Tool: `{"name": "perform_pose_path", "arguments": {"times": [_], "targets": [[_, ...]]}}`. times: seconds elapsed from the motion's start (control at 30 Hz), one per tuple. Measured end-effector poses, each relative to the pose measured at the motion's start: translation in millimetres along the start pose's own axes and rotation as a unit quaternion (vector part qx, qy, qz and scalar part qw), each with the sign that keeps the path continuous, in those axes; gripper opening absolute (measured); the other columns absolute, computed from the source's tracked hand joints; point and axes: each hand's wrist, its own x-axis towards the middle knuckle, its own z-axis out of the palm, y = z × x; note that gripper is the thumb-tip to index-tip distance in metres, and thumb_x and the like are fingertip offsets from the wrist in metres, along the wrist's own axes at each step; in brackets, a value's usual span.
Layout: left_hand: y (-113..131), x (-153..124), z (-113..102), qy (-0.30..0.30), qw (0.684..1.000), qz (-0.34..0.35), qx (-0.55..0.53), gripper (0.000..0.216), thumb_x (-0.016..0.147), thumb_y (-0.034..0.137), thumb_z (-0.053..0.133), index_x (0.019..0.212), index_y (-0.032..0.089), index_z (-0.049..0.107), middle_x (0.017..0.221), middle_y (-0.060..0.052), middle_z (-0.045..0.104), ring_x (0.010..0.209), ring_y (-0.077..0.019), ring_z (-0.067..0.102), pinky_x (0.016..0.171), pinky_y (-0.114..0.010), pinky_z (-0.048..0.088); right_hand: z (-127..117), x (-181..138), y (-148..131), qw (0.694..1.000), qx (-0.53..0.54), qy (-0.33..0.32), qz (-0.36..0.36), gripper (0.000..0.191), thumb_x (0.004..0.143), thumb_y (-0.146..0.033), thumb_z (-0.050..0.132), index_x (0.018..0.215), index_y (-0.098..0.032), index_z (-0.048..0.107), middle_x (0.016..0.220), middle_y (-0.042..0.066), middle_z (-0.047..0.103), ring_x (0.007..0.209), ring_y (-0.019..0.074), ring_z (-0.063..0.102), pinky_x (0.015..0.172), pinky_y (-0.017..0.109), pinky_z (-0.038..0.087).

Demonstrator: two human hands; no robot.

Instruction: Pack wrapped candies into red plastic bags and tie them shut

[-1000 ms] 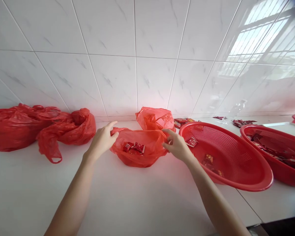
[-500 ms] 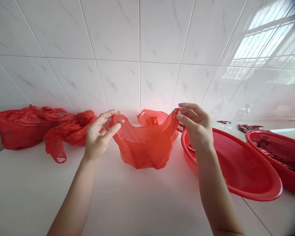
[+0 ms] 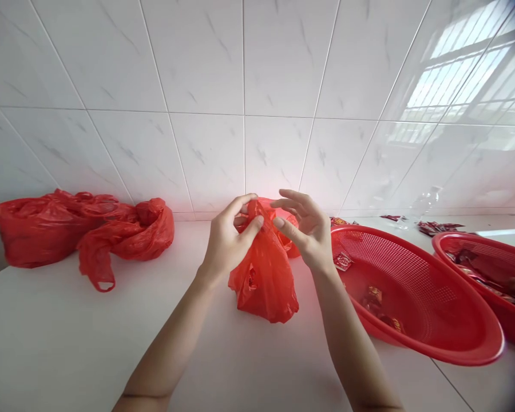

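Observation:
A thin red plastic bag (image 3: 268,280) hangs in front of me, its top gathered to a narrow neck and its lower part bulging just over the white table. My left hand (image 3: 229,234) pinches that neck between thumb and fingers. Close on the other side, my right hand (image 3: 304,229) has its thumb and fingers apart, and the bag is not in its grip. Partly hidden behind the hands, another red plastic bag (image 3: 289,246) lies against the wall.
Filled red bags (image 3: 38,229) lie at the left by the tiled wall. At the right stands a red perforated basket (image 3: 433,303) with a few small packets (image 3: 375,300). Beyond are a second red basket (image 3: 459,240) with packets, loose packets (image 3: 440,228) and a clear bottle (image 3: 429,200).
The bag's two handles, held wide apart before, have been brought together at the middle. My right hand has let go of its side, and the bag has narrowed.

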Motion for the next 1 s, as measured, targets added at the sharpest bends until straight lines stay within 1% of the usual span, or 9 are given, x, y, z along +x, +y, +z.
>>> {"name": "perform_pose_path", "arguments": {"times": [0.13,0.2,0.3,0.43,0.57,0.7,0.77,0.87,1.0], "targets": [[-4.6,9.4,-1.7,0.052,0.999,0.001,0.008,0.036,0.090,0.035,0.064,0.124,0.022,0.061,0.111,-0.006,0.069,0.094,-0.0194,0.070,0.081,-0.029,0.058,-2.0,-5.7,17.3,0.992,-0.060,-0.078,0.073,0.065,0.073,-0.040,0.083,0.133,-0.028,0.058,0.128,0.007,0.064,0.122,0.0256,0.058,0.104,0.043,0.046],[-6.6,12.1,-2.8,0.058,0.998,0.001,0.018,0.035,0.089,0.036,0.065,0.122,0.022,0.063,0.114,-0.007,0.069,0.095,-0.0198,0.070,0.081,-0.029,0.057,0.7,-8.5,26.7,0.987,-0.051,-0.111,0.108,0.048,0.078,-0.042,0.078,0.121,-0.025,0.066,0.125,0.007,0.066,0.119,0.0262,0.060,0.101,0.041,0.048],[-9.9,13.2,-10.5,0.063,0.997,-0.009,0.041,0.037,0.086,0.037,0.069,0.120,0.023,0.066,0.120,-0.007,0.068,0.101,-0.0215,0.068,0.084,-0.030,0.057,6.0,-10.1,42.3,0.984,0.050,-0.071,0.154,0.024,0.088,-0.043,0.067,0.099,-0.023,0.074,0.105,0.005,0.072,0.102,0.0242,0.066,0.091,0.037,0.051],[-14.6,11.2,-36.3,0.030,0.999,-0.009,0.039,0.042,0.081,0.033,0.075,0.121,0.024,0.067,0.119,-0.007,0.068,0.102,-0.0219,0.068,0.088,-0.034,0.058,8.7,-7.8,62.8,0.943,0.242,0.051,0.225,0.022,0.084,-0.044,0.071,0.095,-0.024,0.072,0.095,0.002,0.073,0.090,0.0219,0.069,0.080,0.033,0.055],[-24.2,10.2,-63.9,-0.016,0.999,0.006,0.027,0.043,0.081,0.025,0.076,0.123,0.024,0.067,0.117,-0.006,0.068,0.098,-0.0194,0.069,0.091,-0.036,0.058,8.9,-6.2,75.8,0.914,0.292,0.128,0.253,0.020,0.082,-0.040,0.074,0.092,-0.024,0.070,0.091,0.002,0.074,0.084,0.0185,0.069,0.077,0.030,0.055],[-38.1,12.8,-79.9,-0.001,0.998,0.004,0.063,0.046,0.081,0.027,0.076,0.127,0.023,0.066,0.111,-0.005,0.072,0.101,-0.0206,0.069,0.095,-0.038,0.058,9.5,-7.5,77.7,0.923,0.259,0.112,0.263,0.024,0.082,-0.043,0.073,0.090,-0.021,0.068,0.095,0.006,0.076,0.082,0.0195,0.070,0.075,0.032,0.055],[-42.2,14.6,-84.1,-0.006,0.995,0.018,0.094,0.036,0.083,0.029,0.074,0.118,0.022,0.071,0.107,-0.005,0.072,0.098,-0.0197,0.070,0.093,-0.036,0.059,9.9,-8.7,76.1,0.924,0.253,0.091,0.272,0.024,0.082,-0.042,0.073,0.092,-0.021,0.067,0.097,0.007,0.077,0.082,0.0208,0.070,0.075,0.033,0.055],[-42.4,16.6,-86.2,-0.023,0.993,0.054,0.106,0.016,0.086,0.029,0.071,0.097,0.020,0.076,0.101,-0.005,0.072,0.094,-0.0185,0.069,0.086,-0.030,0.059,11.3,-10.3,73.0,0.915,0.277,0.070,0.286,0.020,0.082,-0.037,0.074,0.093,-0.022,0.066,0.097,0.007,0.077,0.088,0.0229,0.071,0.077,0.034,0.054],[-38.4,18.6,-83.9,-0.016,0.997,0.036,0.060,0.014,0.088,0.033,0.069,0.092,0.020,0.070,0.104,-0.005,0.070,0.099,-0.0184,0.066,0.086,-0.028,0.055,15.4,-10.8,67.7,0.890,0.339,0.066,0.300,0.013,0.084,-0.034,0.070,0.089,-0.022,0.066,0.086,0.005,0.075,0.087,0.0224,0.069,0.076,0.033,0.053]]}}
